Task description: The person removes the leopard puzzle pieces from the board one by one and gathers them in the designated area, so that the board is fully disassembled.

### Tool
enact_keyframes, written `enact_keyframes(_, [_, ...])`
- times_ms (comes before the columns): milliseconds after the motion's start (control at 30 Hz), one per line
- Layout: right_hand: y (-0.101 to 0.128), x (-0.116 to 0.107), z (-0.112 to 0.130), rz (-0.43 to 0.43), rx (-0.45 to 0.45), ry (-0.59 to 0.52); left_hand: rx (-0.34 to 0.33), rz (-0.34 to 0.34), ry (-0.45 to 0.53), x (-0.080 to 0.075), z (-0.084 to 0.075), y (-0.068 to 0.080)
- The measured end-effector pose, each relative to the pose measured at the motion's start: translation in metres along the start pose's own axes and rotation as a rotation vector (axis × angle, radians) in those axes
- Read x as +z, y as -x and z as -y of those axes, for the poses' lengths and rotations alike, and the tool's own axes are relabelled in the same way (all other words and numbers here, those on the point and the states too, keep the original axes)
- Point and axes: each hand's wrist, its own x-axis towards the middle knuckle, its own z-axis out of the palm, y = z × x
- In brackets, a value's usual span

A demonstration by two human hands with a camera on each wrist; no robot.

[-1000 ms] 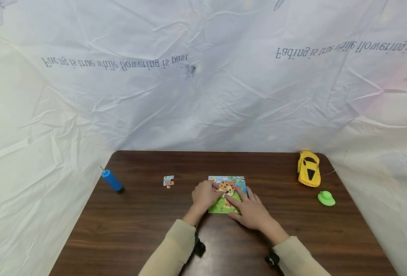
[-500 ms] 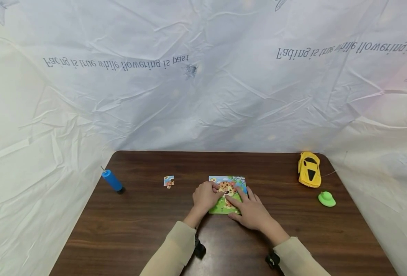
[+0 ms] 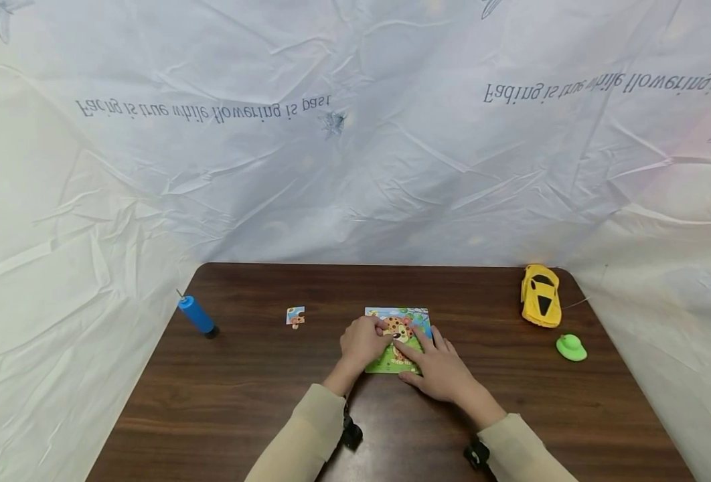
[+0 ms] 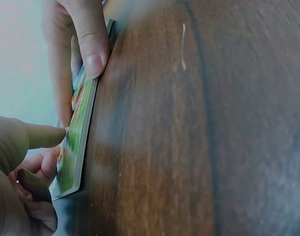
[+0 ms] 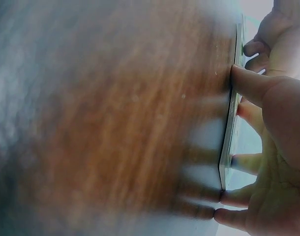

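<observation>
Leopard card [image 3: 399, 325] lies under right hand [image 3: 442, 372], spread, and left hand [image 3: 363, 343], curled; whether pinching, I cannot tell.

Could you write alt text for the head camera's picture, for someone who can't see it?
A person's left hand and right hand touch a spotted-animal puzzle on a dark wooden table. A loose puzzle piece and blue cylinder lie to the left; a yellow toy car and green toy, right.
</observation>
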Motion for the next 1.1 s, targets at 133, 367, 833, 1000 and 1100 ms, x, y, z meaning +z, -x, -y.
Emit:
enact_keyframes(133, [-0.0001,0.0005,0.0000,0.000,0.004,0.003,-0.008,-0.005,-0.005,0.0015,-0.0022,-0.0002])
enact_keyframes(367, [-0.0001,0.0015,0.0001,0.004,0.011,0.007,-0.030,-0.030,0.013,0.0053,-0.0038,-0.0005])
enact_keyframes(833, [-0.0014,0.0026,0.0009,0.010,0.019,0.018,-0.033,-0.101,0.063,0.0090,-0.0069,0.0037])
enact_keyframes(1000, [-0.0006,0.0017,0.0009,0.018,0.022,0.013,-0.036,-0.084,0.115,0.0080,-0.0073,0.0044])
enact_keyframes(1100, [-0.0001,0.0006,0.0014,0.017,0.022,0.009,-0.039,-0.080,0.143,0.0076,-0.0074,0.0050])
